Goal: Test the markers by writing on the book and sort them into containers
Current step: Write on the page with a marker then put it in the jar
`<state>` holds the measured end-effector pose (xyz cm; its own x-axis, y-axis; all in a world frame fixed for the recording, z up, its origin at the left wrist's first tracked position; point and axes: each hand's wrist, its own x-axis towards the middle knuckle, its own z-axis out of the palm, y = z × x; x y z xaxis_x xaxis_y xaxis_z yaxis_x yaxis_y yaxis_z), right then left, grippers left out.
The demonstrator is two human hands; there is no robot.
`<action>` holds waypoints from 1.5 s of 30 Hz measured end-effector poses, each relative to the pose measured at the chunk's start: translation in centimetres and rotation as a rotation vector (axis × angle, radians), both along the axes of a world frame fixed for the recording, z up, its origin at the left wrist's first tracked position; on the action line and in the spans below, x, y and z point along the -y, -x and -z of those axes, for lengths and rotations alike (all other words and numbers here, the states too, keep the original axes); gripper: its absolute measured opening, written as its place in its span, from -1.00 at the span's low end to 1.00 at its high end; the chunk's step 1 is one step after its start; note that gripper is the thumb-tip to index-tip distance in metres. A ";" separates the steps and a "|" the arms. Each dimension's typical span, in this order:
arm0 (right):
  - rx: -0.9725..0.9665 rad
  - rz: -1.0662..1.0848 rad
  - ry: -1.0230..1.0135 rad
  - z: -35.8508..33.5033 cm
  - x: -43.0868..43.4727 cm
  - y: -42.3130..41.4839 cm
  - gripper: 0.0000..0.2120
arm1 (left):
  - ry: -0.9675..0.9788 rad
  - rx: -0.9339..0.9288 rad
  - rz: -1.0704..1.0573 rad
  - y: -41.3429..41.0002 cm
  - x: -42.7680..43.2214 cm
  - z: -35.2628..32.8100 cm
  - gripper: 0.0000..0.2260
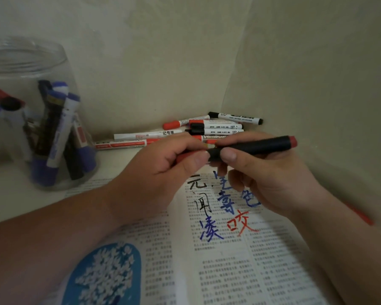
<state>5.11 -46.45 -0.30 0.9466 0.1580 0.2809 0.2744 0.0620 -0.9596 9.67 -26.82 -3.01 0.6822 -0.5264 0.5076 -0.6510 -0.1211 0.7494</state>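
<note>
The person holds one black marker (pixel 262 145) with a red end above the open book (pixel 229 271), a little nearer than the pile of markers (pixel 207 128) that lies at the far side of the table (pixel 13 194). The right grip (pixel 262 179) is wrapped round the black barrel, with the thumb on top. The left grip (pixel 163 164) pinches the red cap (pixel 182 157), just beside the marker's front end. A small pale tip (pixel 209 145) shows between them. It is hard to tell if the cap is coming off or going on. Either way, the good way is to move the cap and barrel in one straight line, not bent. Then the tip does not get squashed or rub ink on the fingers. The right grip should hold the barrel firm while the left one does the moving. If the marker is to be tested, a bare bit of page near the big coloured words is a good spot. The clear jar (pixel 31 62) with markers in it stands at the far left.
</note>
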 end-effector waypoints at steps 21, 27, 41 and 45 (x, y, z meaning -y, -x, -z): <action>0.506 0.363 0.711 -0.2 -1.0 1.1 -0.90 | 0.480 -0.493 -0.214 -0.4 0.4 -1.1 -0.64; -0.395 0.128 0.057 -0.6 -1.5 0.9 -0.76 | 0.358 -0.302 -0.350 -0.2 0.3 -0.5 -0.81; -0.089 0.332 -0.292 0.8 -1.9 -0.6 -0.85 | 0.501 -0.200 -0.302 -0.7 0.3 -0.3 -0.86; -0.014 0.412 -0.312 0.4 -3.5 -1.3 -0.75 | 0.603 -0.317 -0.348 -1.9 -0.4 -0.3 -0.79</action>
<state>6.36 -42.92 -0.71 0.9168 -0.3179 0.2416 0.3232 0.2358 -0.9165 11.62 -26.40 -2.68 0.9189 0.0519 0.3911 -0.3929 0.2090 0.8955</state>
